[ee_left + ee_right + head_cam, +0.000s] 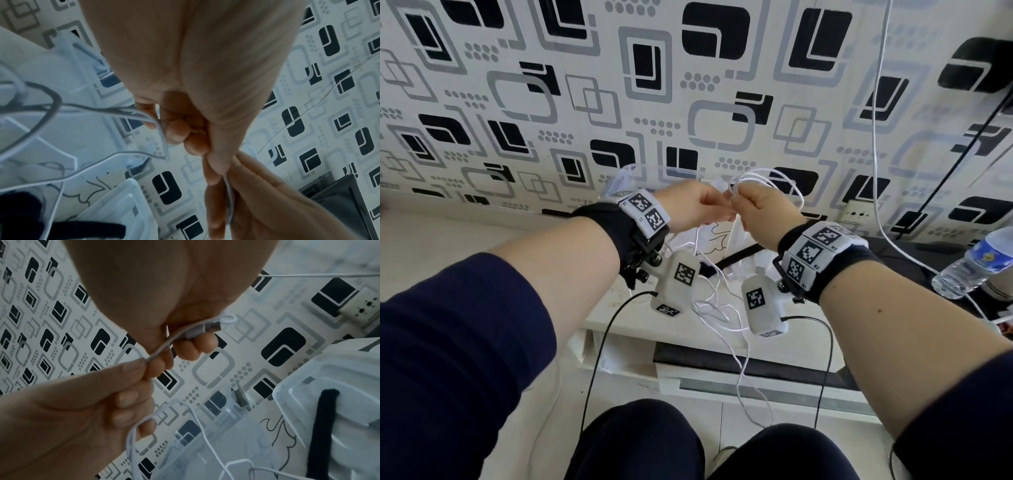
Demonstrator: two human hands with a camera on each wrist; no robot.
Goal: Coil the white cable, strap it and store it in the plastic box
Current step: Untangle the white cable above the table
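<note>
1. Together, the left hand [697, 209] and right hand [763, 214] met in mid-air, each pinching the white cable [767, 180].
2. Loops rose above the right hand; slack hung toward the knees.
3. Beyond them stood the clear plastic box [236, 431], its lid [337, 381] carrying a black strap [320, 426].

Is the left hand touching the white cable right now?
Touching. The right wrist view shows the left hand pinching the white cable between thumb and fingertips, right beside the right hand that holds the plug end.
</note>
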